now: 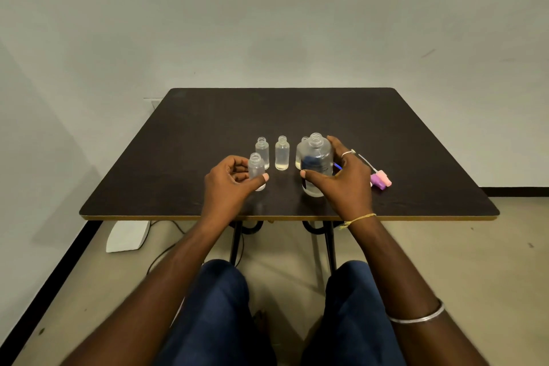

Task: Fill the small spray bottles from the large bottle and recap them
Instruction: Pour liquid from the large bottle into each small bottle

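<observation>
Knees point(214, 312): in dark blue cloth, nearest of all, below and between both forearms.
Bangle point(416, 318): silver, round the right forearm, well behind the right hand.
Thread band point(359, 219): yellow, round the right wrist, over the near edge of the desk.
Left hand point(228, 178): fingers curled, thumb and fingertips pinching a small bottle at its right side.
Small bottle point(257, 171): clear, upright, uncapped, between the left thumb and fingers. Whether its base touches the desk cannot be told.
Right hand point(347, 184): spread wide round the large bottle, thumb across its near face and fingers on its right side. There is a ring point(346, 154) on one finger.
Large bottle point(316, 163): clear with a dark label, upright, open-necked, held at the left of the right palm.
Spray caps point(381, 180): pink and purple, lying just right of the right hand, a thin white tube running back from them.
Left rear bottle point(262, 151): uncapped, just beyond the bottle in the left hand.
Middle rear bottle point(282, 154): uncapped, beyond the gap between the two hands, a little pale liquid at its bottom.
Hidden bottle point(303, 140): only its neck and one edge show behind the large bottle.
Desk point(208, 116): dark top, stretching beyond both hands.
Wall point(267, 24): pale, beyond the desk.
</observation>
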